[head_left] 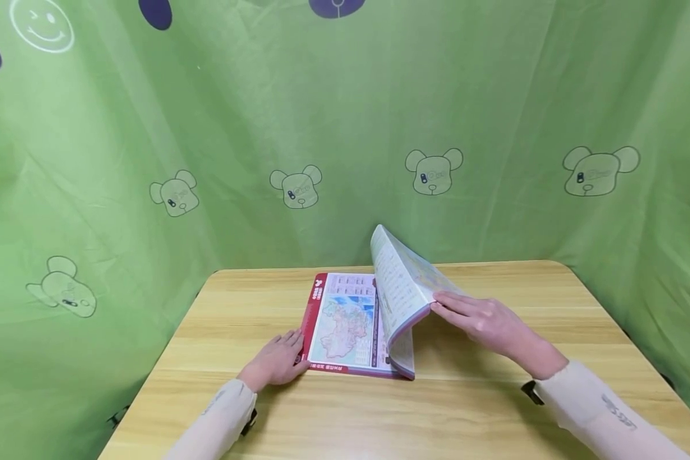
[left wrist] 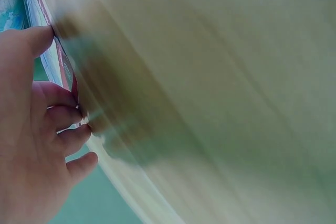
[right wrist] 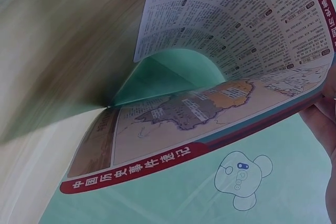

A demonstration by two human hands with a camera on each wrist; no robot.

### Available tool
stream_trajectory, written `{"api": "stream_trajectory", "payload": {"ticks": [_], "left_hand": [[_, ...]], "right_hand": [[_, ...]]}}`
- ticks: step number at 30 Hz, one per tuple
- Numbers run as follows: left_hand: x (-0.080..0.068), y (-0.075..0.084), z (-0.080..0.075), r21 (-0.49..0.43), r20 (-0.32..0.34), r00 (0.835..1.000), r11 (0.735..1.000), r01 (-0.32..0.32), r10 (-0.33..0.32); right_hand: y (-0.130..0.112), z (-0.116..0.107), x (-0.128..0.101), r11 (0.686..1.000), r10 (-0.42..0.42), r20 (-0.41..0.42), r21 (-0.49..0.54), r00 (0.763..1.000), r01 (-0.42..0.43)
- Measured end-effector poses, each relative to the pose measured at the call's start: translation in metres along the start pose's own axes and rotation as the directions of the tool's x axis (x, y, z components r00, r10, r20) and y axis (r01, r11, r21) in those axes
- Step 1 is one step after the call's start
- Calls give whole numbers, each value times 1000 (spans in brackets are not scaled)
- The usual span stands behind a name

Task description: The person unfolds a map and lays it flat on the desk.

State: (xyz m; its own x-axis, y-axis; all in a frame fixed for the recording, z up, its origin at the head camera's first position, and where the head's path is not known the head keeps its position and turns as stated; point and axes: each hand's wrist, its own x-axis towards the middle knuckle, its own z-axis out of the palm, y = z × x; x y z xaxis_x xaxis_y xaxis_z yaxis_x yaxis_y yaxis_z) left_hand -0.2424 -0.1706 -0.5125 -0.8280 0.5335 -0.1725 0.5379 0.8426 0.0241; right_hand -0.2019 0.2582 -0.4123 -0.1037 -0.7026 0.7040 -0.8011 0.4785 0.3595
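Note:
A map booklet (head_left: 345, 332) with a red border lies on the table, a coloured map showing on its flat left part. Its right-hand pages (head_left: 399, 287) are lifted and bent into a tall curve. My right hand (head_left: 491, 326) pinches the outer edge of these pages. In the right wrist view, the curved pages (right wrist: 194, 111) show dense print and a map, with part of that hand (right wrist: 323, 124) at the right edge. My left hand (head_left: 277, 361) rests at the booklet's lower left edge, its fingers extended. The left wrist view has its fingertips (left wrist: 79, 135) right at the edge.
The wooden table (head_left: 224, 319) has rounded far corners. A green curtain (head_left: 345, 96) printed with bear heads hangs close behind it and along both sides. Dark bands are at both sleeve cuffs.

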Motion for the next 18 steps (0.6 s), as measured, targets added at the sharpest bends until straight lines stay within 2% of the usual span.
{"api": "stream_trajectory", "payload": {"ticks": [11, 18], "left_hand": [[-1, -11, -1, 27, -26, 1000, 1000, 3, -2], [-5, -19, -1, 4, -26, 999, 1000, 22, -22]], "right_hand": [[2, -6, -4, 1000, -2, 3, -12, 1000, 2], [2, -13, -10, 999, 22, 19, -31, 1000, -21]]}}
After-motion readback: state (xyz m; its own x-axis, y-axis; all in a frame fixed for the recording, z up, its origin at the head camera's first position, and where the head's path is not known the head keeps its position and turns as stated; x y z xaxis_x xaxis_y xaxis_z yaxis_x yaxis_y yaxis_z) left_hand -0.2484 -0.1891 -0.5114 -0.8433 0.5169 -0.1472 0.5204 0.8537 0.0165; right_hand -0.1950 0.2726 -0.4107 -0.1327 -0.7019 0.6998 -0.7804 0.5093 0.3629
